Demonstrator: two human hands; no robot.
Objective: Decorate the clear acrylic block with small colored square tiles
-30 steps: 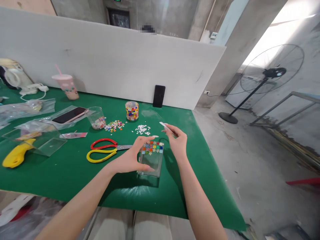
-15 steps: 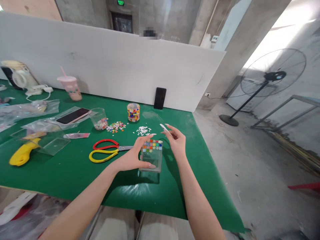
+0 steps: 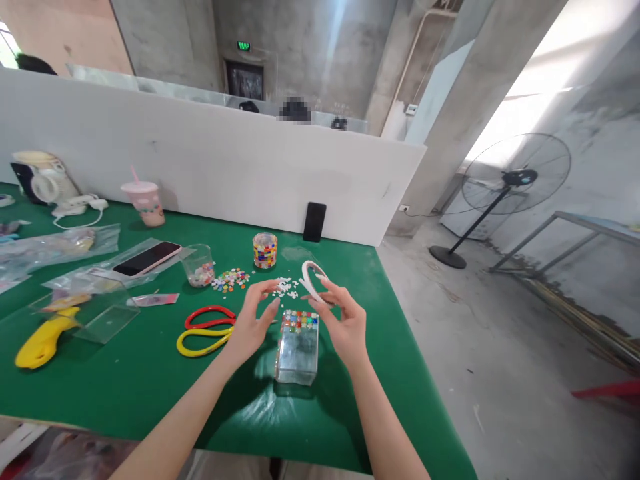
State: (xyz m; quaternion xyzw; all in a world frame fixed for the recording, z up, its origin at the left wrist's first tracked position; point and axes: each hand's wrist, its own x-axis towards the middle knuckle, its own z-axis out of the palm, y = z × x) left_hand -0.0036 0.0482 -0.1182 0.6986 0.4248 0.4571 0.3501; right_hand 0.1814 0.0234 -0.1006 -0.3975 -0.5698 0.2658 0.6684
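Note:
My right hand grips a thin white ring between thumb and fingers; it resembles a narrow roll of tape. Beneath and between the hands stands a clear box, with rows of small coloured tiles along its far edge and some down its left side. My left hand is off the box, thumb and fingers apart with nothing visible in them. Its wrist side partly covers red-and-yellow-handled scissors. Just past the fingertips lies a scatter of small white pieces.
A tile-covered round jar and a black phone stand toward the white partition. Leftward are coloured tiles, a plastic cup, another phone, a yellow-handled tool and a pink tumbler.
My left hand has let go of the box and moved left. The white ring in my right hand has turned, showing its loop. The box sits lower in view as the camera tilted up.

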